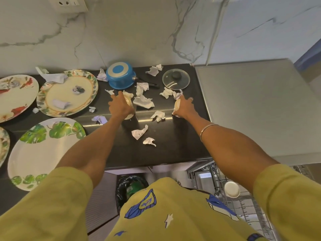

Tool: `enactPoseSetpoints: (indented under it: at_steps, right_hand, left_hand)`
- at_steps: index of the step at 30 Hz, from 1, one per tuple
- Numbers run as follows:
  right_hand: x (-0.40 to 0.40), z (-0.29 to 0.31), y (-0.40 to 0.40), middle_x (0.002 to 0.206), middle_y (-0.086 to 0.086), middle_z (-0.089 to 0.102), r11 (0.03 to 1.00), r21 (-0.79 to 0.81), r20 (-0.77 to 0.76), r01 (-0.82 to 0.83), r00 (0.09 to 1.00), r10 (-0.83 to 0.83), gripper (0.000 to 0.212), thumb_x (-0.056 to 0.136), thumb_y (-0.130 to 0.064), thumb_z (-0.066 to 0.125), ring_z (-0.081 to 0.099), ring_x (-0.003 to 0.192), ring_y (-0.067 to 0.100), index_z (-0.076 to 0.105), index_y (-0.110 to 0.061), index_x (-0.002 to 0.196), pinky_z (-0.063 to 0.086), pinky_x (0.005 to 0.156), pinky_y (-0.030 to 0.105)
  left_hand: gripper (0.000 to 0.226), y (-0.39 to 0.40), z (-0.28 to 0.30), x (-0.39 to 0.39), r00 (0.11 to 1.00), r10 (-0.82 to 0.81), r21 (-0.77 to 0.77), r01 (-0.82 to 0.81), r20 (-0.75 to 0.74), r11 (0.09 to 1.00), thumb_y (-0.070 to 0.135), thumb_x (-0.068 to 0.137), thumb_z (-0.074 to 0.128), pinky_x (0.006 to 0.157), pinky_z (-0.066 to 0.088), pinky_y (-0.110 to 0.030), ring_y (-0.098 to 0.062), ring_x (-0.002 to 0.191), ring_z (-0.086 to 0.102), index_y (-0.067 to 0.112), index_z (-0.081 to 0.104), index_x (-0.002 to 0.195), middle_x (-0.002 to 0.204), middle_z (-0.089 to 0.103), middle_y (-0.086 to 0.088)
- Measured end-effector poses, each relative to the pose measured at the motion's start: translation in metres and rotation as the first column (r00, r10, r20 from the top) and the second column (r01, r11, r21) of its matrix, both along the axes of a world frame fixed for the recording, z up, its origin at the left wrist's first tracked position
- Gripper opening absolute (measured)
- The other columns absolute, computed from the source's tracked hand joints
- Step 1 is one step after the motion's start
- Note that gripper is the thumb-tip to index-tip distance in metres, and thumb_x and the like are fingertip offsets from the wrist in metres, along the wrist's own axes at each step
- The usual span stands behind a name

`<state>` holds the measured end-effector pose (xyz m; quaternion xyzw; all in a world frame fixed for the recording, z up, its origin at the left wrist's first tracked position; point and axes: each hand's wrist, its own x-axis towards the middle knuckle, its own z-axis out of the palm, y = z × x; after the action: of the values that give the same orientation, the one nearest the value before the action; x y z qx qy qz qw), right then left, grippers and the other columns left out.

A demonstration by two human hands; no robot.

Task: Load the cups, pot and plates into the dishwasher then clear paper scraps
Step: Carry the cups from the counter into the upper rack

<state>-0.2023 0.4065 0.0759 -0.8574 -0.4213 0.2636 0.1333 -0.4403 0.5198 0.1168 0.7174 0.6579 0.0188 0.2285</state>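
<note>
On the black counter (173, 146), my left hand (119, 106) grips a cream cup (128, 101). My right hand (184, 106) grips a second cream cup (177, 106) further right. A blue pot (119, 75) stands upside down at the back, its black handle pointing right. Its glass lid (175, 79) lies to the right. Several plates sit on the left: a leaf-patterned one (40, 153), a floral-rimmed one (67, 93) and a red-flowered one (15, 96). Crumpled paper scraps (144, 101) lie scattered across the counter and on the plates.
The open dishwasher's wire rack (243, 202) is at lower right with one white cup (231, 189) in it. A bin with a black liner (130, 186) stands below the counter edge. A steel surface (260, 105) lies to the right, a marble wall behind.
</note>
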Motion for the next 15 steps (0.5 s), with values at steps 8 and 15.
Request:
enactPoseSetpoints:
  at_steps: [8, 15]
  right_hand:
    - [0.019, 0.007, -0.038, 0.139, 0.021, 0.039, 0.996, 0.089, 0.063, -0.014, 0.998, 0.009, 0.077, 0.071, -0.038, 0.086, 0.056, 0.114, 0.041, 0.043, -0.019, 0.132, 0.049, 0.094, 0.041]
    - [0.026, 0.019, -0.096, 0.136, 0.017, 0.041, 0.986, 0.119, 0.108, 0.116, 0.986, -0.129, 0.070, 0.075, -0.039, 0.081, 0.053, 0.116, 0.038, 0.046, -0.024, 0.134, 0.048, 0.094, 0.040]
  left_hand:
    - [0.092, -0.031, 0.020, 0.023, 0.993, -0.056, 0.093, 0.046, 0.101, 0.995, 0.033, 0.066, 0.088, 0.104, 0.044, -0.052, -0.040, 0.131, 0.042, 0.019, 0.035, 0.140, 0.144, 0.038, -0.016]
    - [0.094, -0.073, 0.022, 0.058, 0.968, -0.216, 0.100, 0.204, 0.125, 0.974, 0.034, 0.064, 0.089, 0.100, 0.046, -0.051, -0.037, 0.127, 0.046, 0.019, 0.037, 0.140, 0.142, 0.039, -0.015]
